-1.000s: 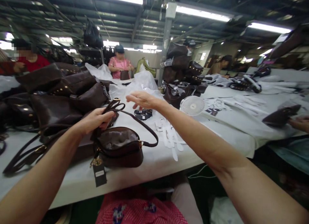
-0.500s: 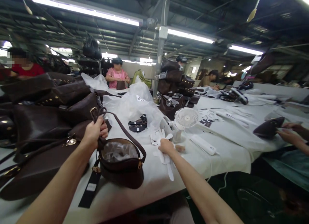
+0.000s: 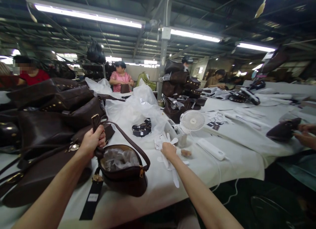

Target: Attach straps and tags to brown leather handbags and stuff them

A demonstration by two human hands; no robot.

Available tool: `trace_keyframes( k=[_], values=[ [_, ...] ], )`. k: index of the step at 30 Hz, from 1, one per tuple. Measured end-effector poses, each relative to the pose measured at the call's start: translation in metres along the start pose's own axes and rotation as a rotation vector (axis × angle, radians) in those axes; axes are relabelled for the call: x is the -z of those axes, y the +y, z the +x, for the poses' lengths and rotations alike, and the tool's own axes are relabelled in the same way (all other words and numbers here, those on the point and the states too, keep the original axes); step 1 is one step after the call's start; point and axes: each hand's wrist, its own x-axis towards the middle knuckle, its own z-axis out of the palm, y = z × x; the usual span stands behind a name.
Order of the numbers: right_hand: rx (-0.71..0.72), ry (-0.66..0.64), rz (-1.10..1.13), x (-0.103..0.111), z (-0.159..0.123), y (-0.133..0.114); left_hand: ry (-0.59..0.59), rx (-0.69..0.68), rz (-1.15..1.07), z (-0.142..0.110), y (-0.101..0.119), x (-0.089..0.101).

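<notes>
My left hand (image 3: 92, 141) is closed round the strap (image 3: 127, 133) of a small dark brown handbag (image 3: 124, 181). The bag stands on the white-covered table, its top unzipped, with clear plastic stuffing (image 3: 119, 159) inside. A black tag (image 3: 90, 201) with a white label hangs beside it and rests on the cloth. Over to the right, my right hand (image 3: 169, 150) has its fingers closed on thin white finger-shaped strips (image 3: 175, 179), which fan out from under it. Their material is unclear, and my fingertips are hidden from view.
Brown bags (image 3: 44, 123) are heaped on the left. Crumpled plastic (image 3: 128, 105) and black tags (image 3: 142, 128) lie mid-table. Beyond my right hand are a white fan (image 3: 192, 120) and a white power strip (image 3: 211, 149). A co-worker's hands (image 3: 307, 135) hold a dark bag (image 3: 283, 129) at right.
My left hand has dropped slightly with the strap. My right hand stays on the white strips. The view has shifted a little, and the co-worker at right sits nearer the frame's edge.
</notes>
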Motion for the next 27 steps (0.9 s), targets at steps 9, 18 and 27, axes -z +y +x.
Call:
trace_keyframes(
  k=[9, 18, 27],
  values=[
    [0.127, -0.114, 0.592, 0.018, -0.007, 0.01, -0.035, 0.032, 0.01, -0.003, 0.002, 0.007],
    [0.292, -0.416, 1.379, 0.075, -0.082, -0.008, -0.121, -0.039, 0.264, -0.009, 0.004, -0.005],
    [0.427, -0.4, 0.894, 0.087, -0.175, -0.136, -0.3, -0.204, 0.644, -0.026, 0.019, -0.021]
  ],
)
